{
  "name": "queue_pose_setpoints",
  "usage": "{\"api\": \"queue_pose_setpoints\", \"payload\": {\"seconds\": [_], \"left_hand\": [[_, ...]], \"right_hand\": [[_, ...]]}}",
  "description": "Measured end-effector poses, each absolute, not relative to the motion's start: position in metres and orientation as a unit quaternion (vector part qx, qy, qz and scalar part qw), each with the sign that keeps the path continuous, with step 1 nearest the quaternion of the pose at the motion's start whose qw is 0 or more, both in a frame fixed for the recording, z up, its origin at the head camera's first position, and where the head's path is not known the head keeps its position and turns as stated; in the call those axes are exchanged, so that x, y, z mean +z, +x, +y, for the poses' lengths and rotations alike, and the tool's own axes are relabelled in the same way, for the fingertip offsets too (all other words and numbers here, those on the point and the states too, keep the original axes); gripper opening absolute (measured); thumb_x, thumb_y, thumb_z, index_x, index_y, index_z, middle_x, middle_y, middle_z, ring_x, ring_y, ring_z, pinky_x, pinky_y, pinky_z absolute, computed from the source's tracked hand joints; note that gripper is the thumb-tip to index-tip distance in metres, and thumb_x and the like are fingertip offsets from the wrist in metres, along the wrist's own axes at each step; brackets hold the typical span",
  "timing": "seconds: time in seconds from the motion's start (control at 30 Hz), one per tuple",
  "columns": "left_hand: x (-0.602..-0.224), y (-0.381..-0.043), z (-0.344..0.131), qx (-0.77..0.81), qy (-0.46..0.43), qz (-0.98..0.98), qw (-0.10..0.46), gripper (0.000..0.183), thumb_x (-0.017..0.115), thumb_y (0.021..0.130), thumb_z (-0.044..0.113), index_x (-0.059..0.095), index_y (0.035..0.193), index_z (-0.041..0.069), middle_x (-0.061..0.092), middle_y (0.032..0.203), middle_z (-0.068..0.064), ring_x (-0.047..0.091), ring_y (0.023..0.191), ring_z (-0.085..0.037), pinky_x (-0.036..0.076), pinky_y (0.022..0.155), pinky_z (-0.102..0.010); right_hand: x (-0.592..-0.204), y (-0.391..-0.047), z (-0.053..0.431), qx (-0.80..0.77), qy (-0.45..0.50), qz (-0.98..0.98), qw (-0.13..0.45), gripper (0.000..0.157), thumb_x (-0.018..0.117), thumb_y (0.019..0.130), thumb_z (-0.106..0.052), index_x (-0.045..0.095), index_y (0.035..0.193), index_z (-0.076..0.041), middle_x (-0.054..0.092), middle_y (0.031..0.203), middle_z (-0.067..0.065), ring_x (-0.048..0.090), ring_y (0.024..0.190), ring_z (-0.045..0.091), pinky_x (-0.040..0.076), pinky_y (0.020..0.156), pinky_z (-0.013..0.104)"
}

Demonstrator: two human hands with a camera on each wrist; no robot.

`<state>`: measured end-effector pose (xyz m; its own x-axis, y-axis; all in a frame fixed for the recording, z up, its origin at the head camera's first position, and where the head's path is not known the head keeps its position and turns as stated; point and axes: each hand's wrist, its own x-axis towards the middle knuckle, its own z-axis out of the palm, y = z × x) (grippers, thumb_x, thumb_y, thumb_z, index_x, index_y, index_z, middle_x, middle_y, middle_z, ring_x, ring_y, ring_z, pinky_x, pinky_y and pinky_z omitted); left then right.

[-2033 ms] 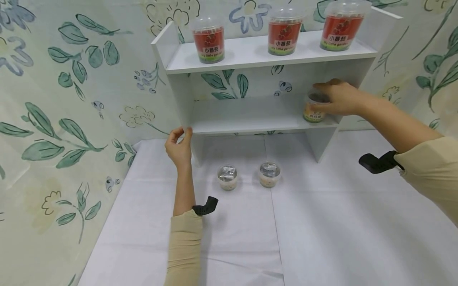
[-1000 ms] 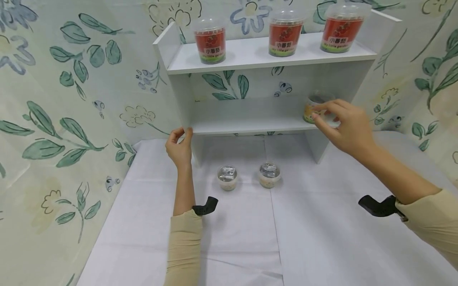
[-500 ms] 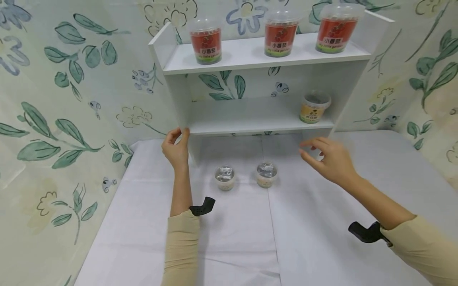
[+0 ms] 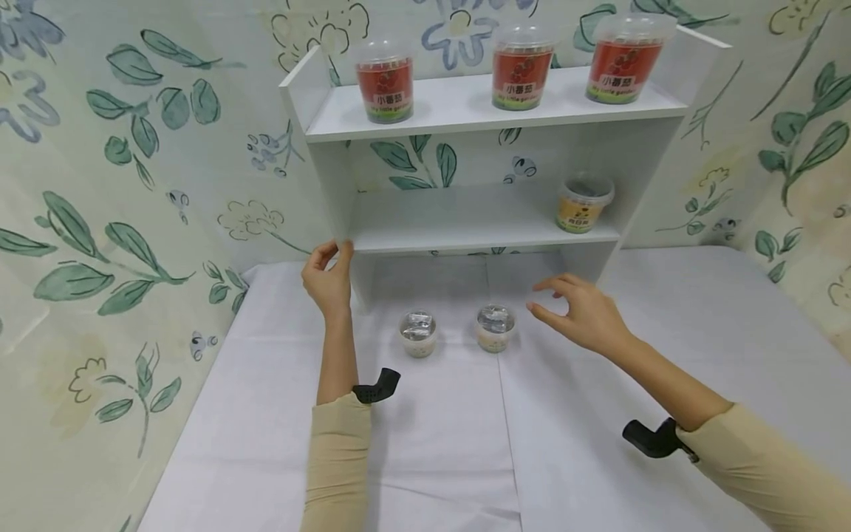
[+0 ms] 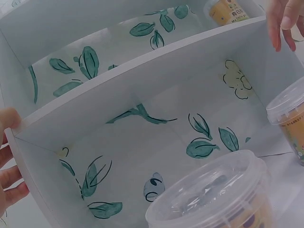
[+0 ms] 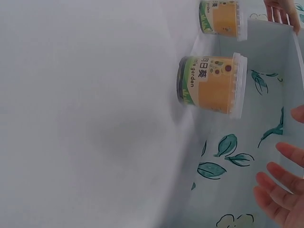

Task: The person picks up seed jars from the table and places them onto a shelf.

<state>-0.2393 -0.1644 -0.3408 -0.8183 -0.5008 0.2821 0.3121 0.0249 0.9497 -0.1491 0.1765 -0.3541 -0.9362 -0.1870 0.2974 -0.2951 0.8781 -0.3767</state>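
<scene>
My left hand (image 4: 329,281) grips the left side panel of a white shelf unit (image 4: 459,222), thumb at the front corner, fingers on the outer face in the left wrist view. My right hand (image 4: 581,314), thumb and fingers apart and holding nothing, hovers right of a lidded plastic cup (image 4: 495,338) on the table. Another such cup (image 4: 418,343) stands to its left; both show orange labels in the right wrist view. A third orange-labelled cup (image 4: 580,214) stands upright at the right end of the middle shelf.
Three red-labelled cups with domed lids, at left (image 4: 385,89), centre (image 4: 523,77) and right (image 4: 623,70), stand on the top shelf. A white cloth (image 4: 439,436) covers the table. Floral fabric (image 4: 166,222) hangs behind the unit.
My right hand has let go of the orange-labelled cup on the middle shelf and moved down and left toward the table cups. My left hand has stayed on the shelf unit.
</scene>
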Motion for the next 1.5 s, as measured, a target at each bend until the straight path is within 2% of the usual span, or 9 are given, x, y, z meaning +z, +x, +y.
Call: {"api": "queue_pose_setpoints", "payload": {"seconds": [0.17,0.27,0.37,0.5,0.73,0.93,1.27,1.5], "left_hand": [[-0.337,-0.237,-0.162,-0.694,0.078,-0.652,0.293,0.022,0.070,0.080,0.012,0.066,0.094,-0.005,0.068,0.099,-0.014,0.063,0.077,-0.012,0.052,0.068,-0.019],[-0.337,-0.238,-0.161,-0.697,0.077,-0.650,0.292,0.023,0.071,0.080,0.012,0.066,0.093,-0.006,0.068,0.099,-0.016,0.064,0.077,-0.014,0.052,0.067,-0.019],[-0.338,-0.239,-0.160,-0.695,0.075,-0.652,0.293,0.022,0.071,0.080,0.012,0.066,0.093,-0.006,0.068,0.099,-0.017,0.063,0.076,-0.011,0.052,0.067,-0.019],[-0.340,-0.240,-0.161,-0.692,0.073,-0.655,0.294,0.022,0.071,0.080,0.012,0.066,0.092,-0.006,0.068,0.099,-0.017,0.062,0.076,-0.006,0.052,0.068,-0.019],[-0.339,-0.239,-0.162,-0.690,0.074,-0.658,0.291,0.023,0.071,0.080,0.014,0.067,0.093,-0.005,0.068,0.099,-0.015,0.064,0.082,-0.012,0.052,0.071,-0.021],[-0.338,-0.239,-0.163,-0.692,0.077,-0.656,0.291,0.024,0.071,0.080,0.013,0.066,0.094,-0.006,0.068,0.101,-0.016,0.063,0.079,-0.009,0.052,0.071,-0.021],[-0.337,-0.239,-0.165,-0.693,0.078,-0.654,0.294,0.024,0.071,0.080,0.013,0.066,0.094,-0.007,0.067,0.100,-0.017,0.062,0.075,-0.005,0.052,0.069,-0.019],[-0.349,-0.249,-0.167,-0.692,0.073,-0.650,0.306,0.024,0.072,0.079,0.017,0.067,0.092,-0.003,0.068,0.097,-0.012,0.063,0.077,-0.008,0.053,0.069,-0.021]], "right_hand": [[-0.358,-0.151,0.165,0.215,0.145,-0.962,0.088,0.053,0.071,0.076,-0.043,0.059,0.117,-0.012,0.054,0.122,0.010,0.057,0.098,0.028,0.051,0.057,0.036],[-0.361,-0.151,0.156,0.212,0.170,-0.959,0.075,0.063,0.073,0.072,-0.049,0.056,0.122,-0.013,0.052,0.126,0.010,0.055,0.106,0.030,0.053,0.065,0.042],[-0.363,-0.153,0.146,0.215,0.192,-0.955,0.067,0.069,0.073,0.070,-0.053,0.055,0.124,-0.014,0.051,0.128,0.009,0.052,0.113,0.030,0.052,0.075,0.049],[-0.366,-0.155,0.135,0.210,0.214,-0.952,0.059,0.069,0.073,0.071,-0.053,0.055,0.125,-0.015,0.050,0.128,0.009,0.050,0.115,0.031,0.051,0.077,0.051],[-0.371,-0.160,0.123,0.185,0.214,-0.958,0.048,0.071,0.069,0.073,-0.056,0.053,0.128,-0.015,0.049,0.130,0.011,0.046,0.119,0.032,0.049,0.079,0.054],[-0.375,-0.163,0.121,0.175,0.215,-0.959,0.057,0.068,0.071,0.073,-0.052,0.054,0.127,-0.014,0.051,0.128,0.012,0.046,0.119,0.033,0.048,0.082,0.054],[-0.385,-0.167,0.125,0.195,0.198,-0.960,0.039,0.065,0.072,0.075,-0.046,0.053,0.127,-0.012,0.048,0.129,0.016,0.045,0.118,0.035,0.051,0.073,0.051],[-0.391,-0.175,0.131,0.248,0.195,-0.949,0.005,0.069,0.074,0.075,-0.039,0.049,0.131,-0.008,0.046,0.131,0.020,0.047,0.116,0.039,0.047,0.082,0.055]]}}
